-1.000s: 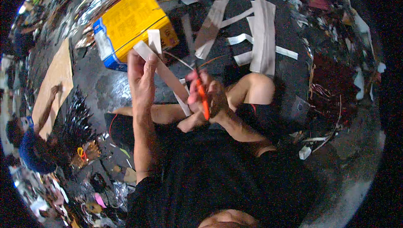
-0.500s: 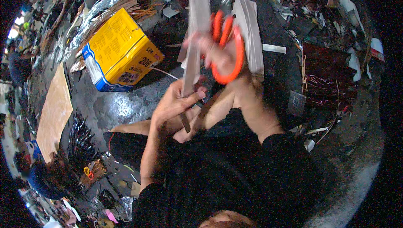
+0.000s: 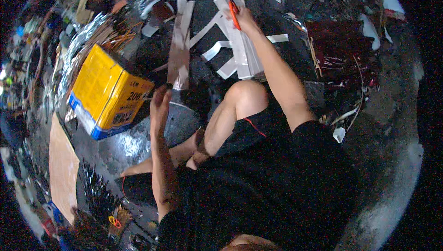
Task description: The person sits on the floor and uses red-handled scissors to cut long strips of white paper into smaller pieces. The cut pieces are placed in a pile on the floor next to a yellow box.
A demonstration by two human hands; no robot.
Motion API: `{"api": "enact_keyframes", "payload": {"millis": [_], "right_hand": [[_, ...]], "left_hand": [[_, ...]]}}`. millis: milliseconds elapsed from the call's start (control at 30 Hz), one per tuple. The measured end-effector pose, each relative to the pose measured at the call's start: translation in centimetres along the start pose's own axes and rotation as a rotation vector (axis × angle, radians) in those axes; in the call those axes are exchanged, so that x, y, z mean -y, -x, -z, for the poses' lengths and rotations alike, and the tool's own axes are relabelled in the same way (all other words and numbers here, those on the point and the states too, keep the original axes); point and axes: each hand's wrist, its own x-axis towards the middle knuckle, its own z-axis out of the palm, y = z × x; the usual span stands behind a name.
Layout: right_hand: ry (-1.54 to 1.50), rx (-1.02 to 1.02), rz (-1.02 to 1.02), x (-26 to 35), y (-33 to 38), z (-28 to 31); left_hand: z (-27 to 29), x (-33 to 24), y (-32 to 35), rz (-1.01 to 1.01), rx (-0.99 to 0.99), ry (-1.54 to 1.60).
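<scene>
My right hand (image 3: 246,21) reaches far forward and grips orange-handled scissors (image 3: 234,16), their dark blades pointing away from me. The hand is over the far part of a stack of pale grey flat strips (image 3: 243,53). My left hand (image 3: 160,104) is beside the near end of another group of long greyish strips (image 3: 180,50). Its fingers are seen edge-on and partly hidden, so whether they touch or hold a strip is unclear. Short loose white strips (image 3: 217,49) lie between the two groups.
A yellow and blue square tin (image 3: 108,93) stands to the left. Further left lies a tan board (image 3: 63,168); near it are a dark bristly bundle (image 3: 98,188) and yellow-orange handled scissors (image 3: 114,222). Dark red sheeting (image 3: 339,50) and scattered scraps lie to the right. My bent knee (image 3: 249,95) rises centrally.
My right hand has moved forward with the scissors, from near my left hand to the strip stack. The long strip upright before my left hand is no longer raised there. My left hand has shifted left.
</scene>
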Motion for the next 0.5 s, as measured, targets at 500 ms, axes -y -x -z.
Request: {"api": "enact_keyframes", "payload": {"millis": [500], "right_hand": [[0.940, -0.449, -0.078, -12.7, 15.2, 2.9]], "left_hand": [[-2.8, -3.7, 9.0, 0.188, 0.176, 0.051]]}}
